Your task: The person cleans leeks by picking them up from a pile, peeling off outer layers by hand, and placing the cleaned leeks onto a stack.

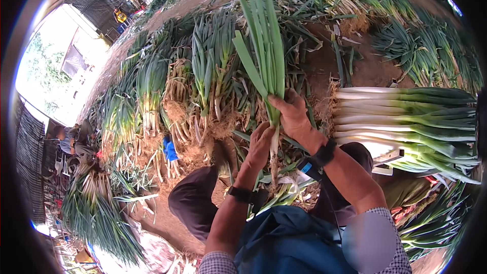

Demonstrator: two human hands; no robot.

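A single long green onion [268, 61] stands nearly upright before me, its green leaves fanned at the top and its soil-stained root end pointing down. My right hand [292, 113] grips it at the base of the leaves, the thumb laid across them. Just below, my left hand [261, 142] has its fingers against the pale stalk. To my right, a layer of cleaned green onions [373, 118] lies side by side on a metal rack [388, 158], white ends towards me.
Untrimmed green onion bundles [150, 95] with tangled roots line the ground ahead and left. More bundles [418, 49] lie far right. A blue cloth or plastic piece [169, 149] sits among the roots. Leaf scraps [293, 192] litter the ground between my knees. A person [70, 139] sits at far left.
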